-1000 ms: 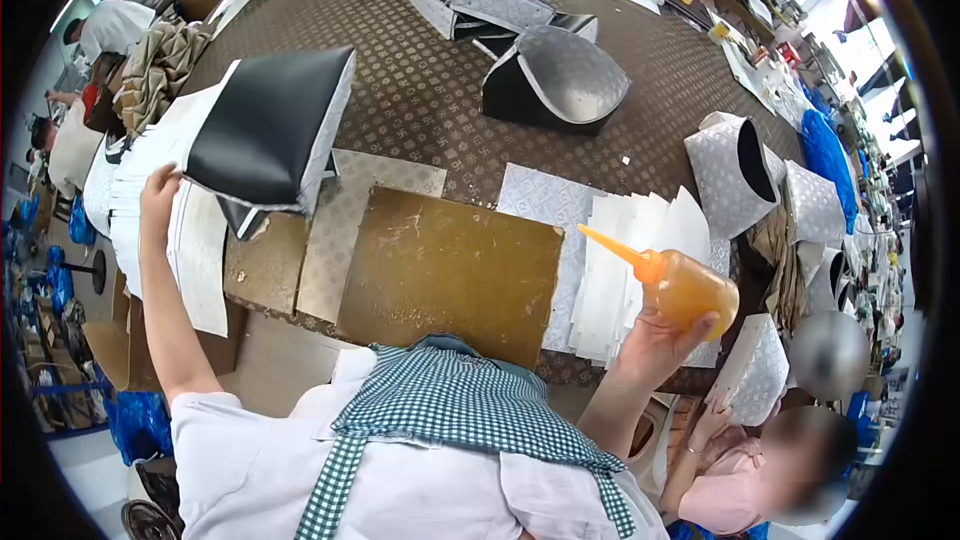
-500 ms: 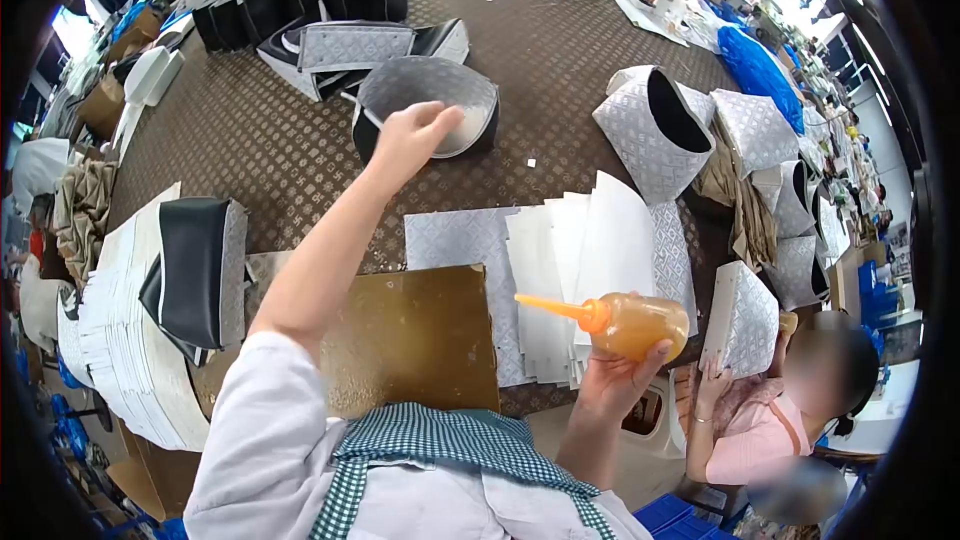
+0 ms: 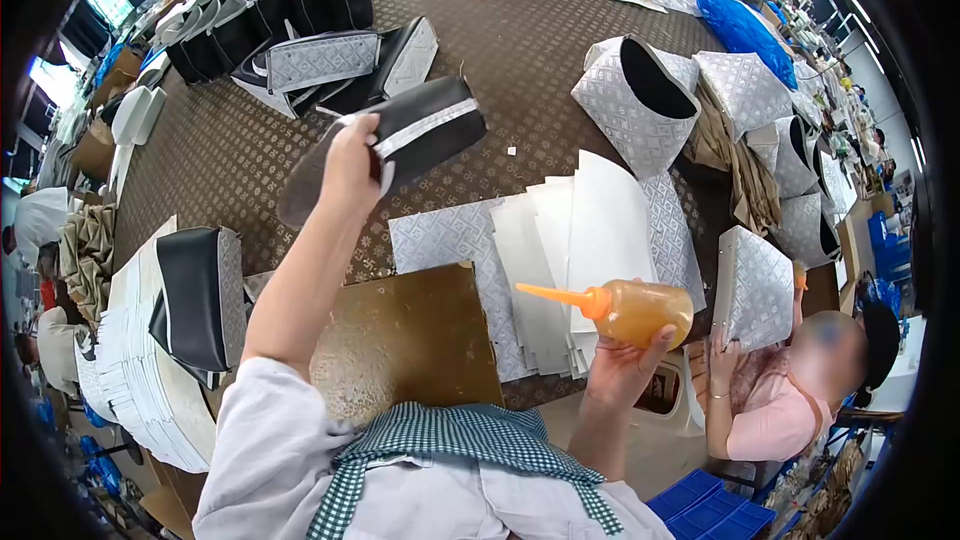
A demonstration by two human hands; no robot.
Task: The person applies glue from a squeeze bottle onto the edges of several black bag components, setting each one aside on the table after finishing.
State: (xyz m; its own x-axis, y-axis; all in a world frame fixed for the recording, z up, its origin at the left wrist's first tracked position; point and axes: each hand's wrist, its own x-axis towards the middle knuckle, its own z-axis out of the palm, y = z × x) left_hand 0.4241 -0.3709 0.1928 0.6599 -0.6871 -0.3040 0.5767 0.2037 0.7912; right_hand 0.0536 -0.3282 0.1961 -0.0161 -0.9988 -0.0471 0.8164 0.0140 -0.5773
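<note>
My left hand (image 3: 350, 165) grips the edge of a black bag body (image 3: 430, 130) with a pale strip along its side. The piece is tilted above the patterned table, and part of it is hidden behind my hand and forearm. In my right hand (image 3: 625, 368) is a squeeze bottle (image 3: 645, 312) of amber liquid, lying sideways with its orange nozzle pointing left. Just beyond the bottle lie white sheets (image 3: 610, 220) fanned over a silver patterned sheet (image 3: 440, 240).
A brown board (image 3: 420, 330) lies close to my body. At left, a black piece (image 3: 190, 290) rests on stacked white sheets (image 3: 130, 340). Black bag bodies (image 3: 270, 5) stand at the back left; silver ones (image 3: 620, 120) sit at right. A co-worker (image 3: 770, 420) holds a silver panel (image 3: 755, 285).
The bag body, upright with its opening showing before, is now lifted and turned so its black outside shows. My left hand has moved left and closer. The bottle stays nearly in place.
</note>
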